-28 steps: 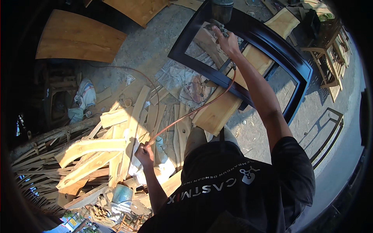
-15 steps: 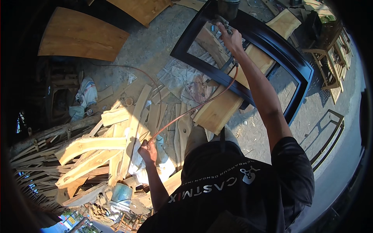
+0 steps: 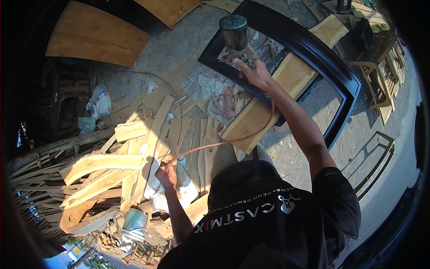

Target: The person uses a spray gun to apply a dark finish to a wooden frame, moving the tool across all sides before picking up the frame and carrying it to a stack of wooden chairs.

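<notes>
Across a gray, dusty ground (image 3: pixel 170 42), sunlight is falling in patches over a heap of offcut boards (image 3: pixel 101 167) at the lower left, while a broad brown wooden panel (image 3: pixel 98 36) is lying at the upper left and slatted wooden furniture (image 3: pixel 380 83) is standing at the far right. The right hand (image 3: pixel 257 76) is holding a spray gun (image 3: pixel 242 58), its fingers wrapping around the gun's body; how tightly they are closing is hard to see. The gun is sitting at the front of that grip, and its round metal cup (image 3: pixel 234 33) is rising just beyond the knuckles, overlapping an opening of a dark glossy frame (image 3: pixel 309 49) in this view. A pale plank (image 3: pixel 291 74) is running beneath the frame, its near end showing on the person's side. From below the right hand, a reddish hose (image 3: pixel 224 142) is curving down and across to the left hand (image 3: pixel 166 174), which is closing in a fist around it, well apart from the gun. Beyond that fist, the hose is looping away over the ground, passing left of a crumpled translucent sheet (image 3: pixel 201 85) that is lying near the frame's left corner
</notes>
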`<action>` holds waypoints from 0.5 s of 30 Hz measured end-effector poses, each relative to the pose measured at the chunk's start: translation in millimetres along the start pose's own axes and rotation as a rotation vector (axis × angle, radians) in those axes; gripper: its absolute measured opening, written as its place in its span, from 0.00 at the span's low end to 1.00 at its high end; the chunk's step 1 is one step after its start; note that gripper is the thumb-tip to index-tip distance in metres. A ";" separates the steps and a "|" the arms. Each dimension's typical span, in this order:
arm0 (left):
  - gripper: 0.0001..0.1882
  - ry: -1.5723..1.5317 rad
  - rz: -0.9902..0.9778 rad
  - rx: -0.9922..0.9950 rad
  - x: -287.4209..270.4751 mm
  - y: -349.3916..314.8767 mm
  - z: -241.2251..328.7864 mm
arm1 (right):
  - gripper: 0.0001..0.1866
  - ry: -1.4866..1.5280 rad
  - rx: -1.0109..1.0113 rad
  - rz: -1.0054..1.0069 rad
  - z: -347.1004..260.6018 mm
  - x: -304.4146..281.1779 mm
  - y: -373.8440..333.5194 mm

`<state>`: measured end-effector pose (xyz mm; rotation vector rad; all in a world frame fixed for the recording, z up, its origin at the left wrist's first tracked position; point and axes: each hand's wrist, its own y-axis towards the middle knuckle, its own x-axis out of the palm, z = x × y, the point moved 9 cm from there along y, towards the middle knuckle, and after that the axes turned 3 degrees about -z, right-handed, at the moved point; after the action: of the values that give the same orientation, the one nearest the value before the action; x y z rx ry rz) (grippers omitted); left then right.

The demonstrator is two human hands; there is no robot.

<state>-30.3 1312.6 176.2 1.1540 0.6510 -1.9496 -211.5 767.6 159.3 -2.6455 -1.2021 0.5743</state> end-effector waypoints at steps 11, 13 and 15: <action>0.16 -0.126 0.076 0.072 1.3 -1.5 28.0 | 0.38 0.017 -0.006 0.291 -17.7 -58.8 52.3; 0.16 -0.154 0.050 0.067 3.5 4.3 30.2 | 0.39 -0.025 -0.024 0.362 -19.9 -72.8 71.2; 0.17 -0.163 0.040 0.129 4.6 19.3 47.2 | 0.41 -0.070 -0.041 0.443 -17.1 -92.7 89.8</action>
<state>-39.4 1265.0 192.9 1.0628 0.4183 -2.0505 -198.4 638.7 171.7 -2.9633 -0.6414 0.7184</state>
